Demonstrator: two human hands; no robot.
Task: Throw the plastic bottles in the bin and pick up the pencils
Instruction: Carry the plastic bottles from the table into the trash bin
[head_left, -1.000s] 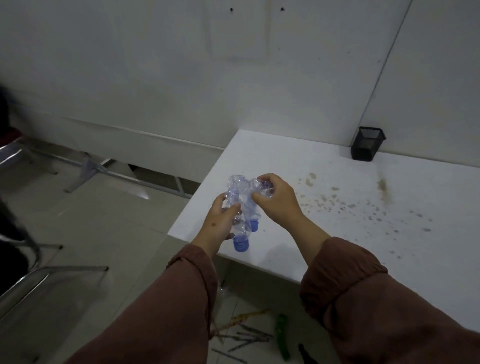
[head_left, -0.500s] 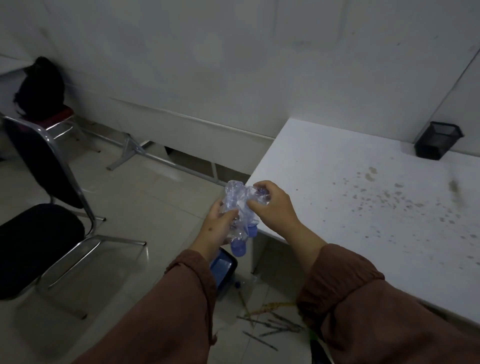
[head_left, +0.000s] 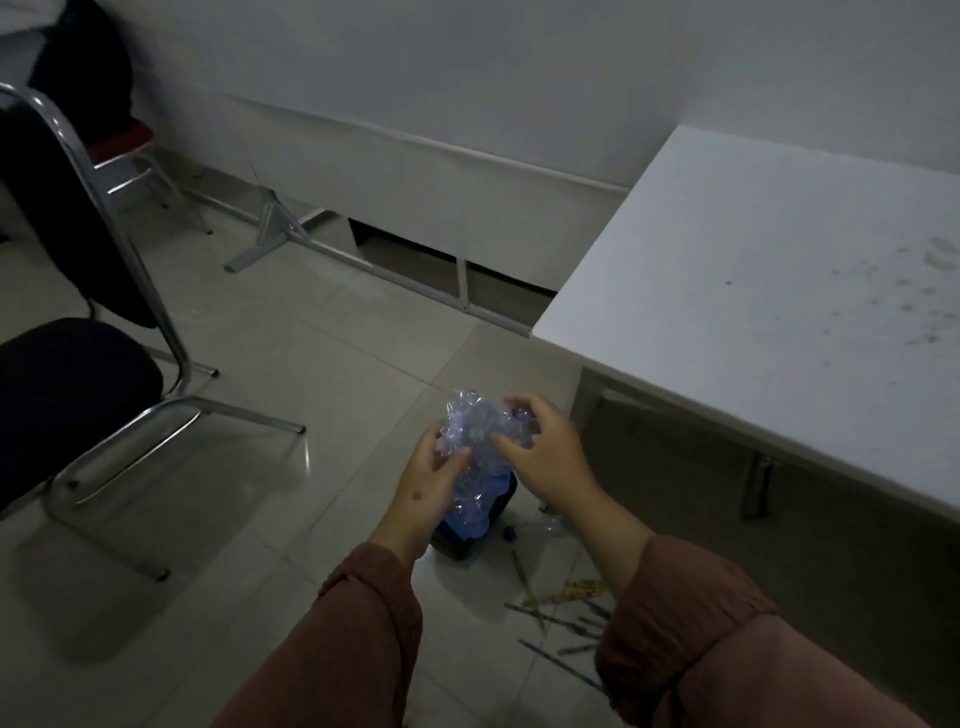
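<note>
While the pale tiled floor (head_left: 291, 364) filled most of the view, a white rectangular table (head_left: 769, 291) with faint brown specks stood at the right, and a black-cushioned chair with a chrome tube frame (head_left: 104, 374) stood at the left. Both arms in rust-brown sleeves (head_left: 343, 644) reached forward and down over the floor, clear of the table's near corner. A small dark bin with a blue lining (head_left: 475, 525) sat on the floor directly under the hands, partly hidden by them. The crumpled clear plastic bottles with bluish tint (head_left: 475, 441) were bunched together above that bin, held up in the air between the two hands. The left hand (head_left: 428, 483) gripped the bundle from the left and below, its thumb and fingers (head_left: 457, 457) pressed into the crinkled plastic. The right hand (head_left: 545, 452) was at the right side of the bundle with its fingers (head_left: 511, 402) spread and curled; its upper fingers touched the top of the plastic, but whether they gripped it firmly could not be told. A scatter of thin coloured pencils (head_left: 556, 613) lay on the floor near the table, to the right of the bin and under the right forearm. A small blue cap (head_left: 510, 532) lay on the tiles just beside the bin.
</note>
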